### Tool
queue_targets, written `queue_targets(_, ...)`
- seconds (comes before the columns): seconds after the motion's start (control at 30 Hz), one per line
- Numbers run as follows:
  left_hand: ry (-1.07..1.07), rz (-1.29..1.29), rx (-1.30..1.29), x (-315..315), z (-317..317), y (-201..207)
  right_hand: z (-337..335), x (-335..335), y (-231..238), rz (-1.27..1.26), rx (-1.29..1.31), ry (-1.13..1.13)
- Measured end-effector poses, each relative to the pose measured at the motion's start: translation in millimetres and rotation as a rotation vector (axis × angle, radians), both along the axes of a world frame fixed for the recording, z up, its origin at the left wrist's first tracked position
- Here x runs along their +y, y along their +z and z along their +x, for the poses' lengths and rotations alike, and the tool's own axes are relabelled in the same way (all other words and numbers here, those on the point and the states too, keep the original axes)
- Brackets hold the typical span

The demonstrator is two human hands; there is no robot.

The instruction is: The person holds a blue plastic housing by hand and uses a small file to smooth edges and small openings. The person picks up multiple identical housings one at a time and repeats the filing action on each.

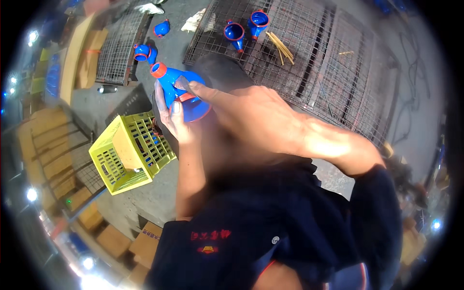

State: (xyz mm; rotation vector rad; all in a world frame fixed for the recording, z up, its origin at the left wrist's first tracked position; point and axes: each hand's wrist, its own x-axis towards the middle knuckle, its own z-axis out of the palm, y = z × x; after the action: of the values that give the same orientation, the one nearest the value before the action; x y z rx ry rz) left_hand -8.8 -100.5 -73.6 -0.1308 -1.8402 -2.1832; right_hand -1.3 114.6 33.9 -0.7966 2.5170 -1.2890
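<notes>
A blue pipe fitting with red-rimmed openings (170,88) rests in my left hand (174,121), whose fingers wrap round its lower left side with the thumb against the front. Its narrow red-rimmed mouth points up and left, and a wider round part faces right. My right hand (256,113) reaches across from the right, its index finger stretched to the fitting. Under that fingertip is a small grey flat piece (181,83), pressed against the blue surface; whether it is a blade or an abrasive sheet, I cannot tell. The other right fingers are curled and partly hidden.
Blue fittings (234,32) stand on a wire-mesh rack (314,53) beside thin sticks (280,47). More blue fittings (162,29) lie on the floor ahead. A yellow plastic crate (128,154) is at my left. Cardboard boxes (113,240) line the left side; white gloves (194,21) lie beyond.
</notes>
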Motion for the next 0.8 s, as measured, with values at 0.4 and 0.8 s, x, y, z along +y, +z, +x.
queue_targets(0.4,0.001,0.038,0.001,5,0,3,6,-6,-6,-0.016,-0.012,-0.060)
queue_targets(0.8,0.016,-0.030,0.012,0,1,0,-2,3,9,0.003,-0.010,0.002)
